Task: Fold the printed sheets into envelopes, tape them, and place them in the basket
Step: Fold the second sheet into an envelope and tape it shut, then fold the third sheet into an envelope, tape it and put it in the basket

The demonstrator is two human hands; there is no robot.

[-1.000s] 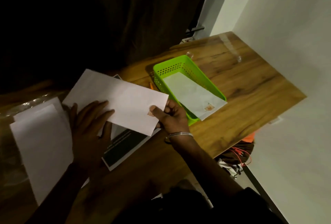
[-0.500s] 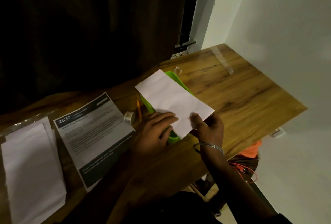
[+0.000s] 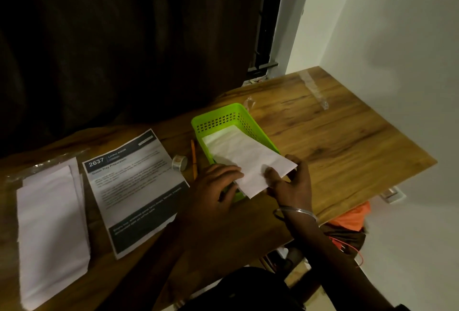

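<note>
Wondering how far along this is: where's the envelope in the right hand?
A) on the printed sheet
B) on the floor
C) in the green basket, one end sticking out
C: the envelope lies in the basket, its near end past the rim, pinched by the right hand.

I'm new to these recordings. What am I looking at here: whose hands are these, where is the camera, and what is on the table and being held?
There is no machine here: a person works with bare hands, and the view comes from a camera worn on their head, looking down. The right hand pinches the near corner of a white envelope that lies partly in the green basket, its near end sticking out over the rim. The left hand touches the envelope's edge with relaxed fingers. On the wooden table lie a printed sheet, a roll of tape, an orange pen or pencil and, far left, a pile of white papers.
</note>
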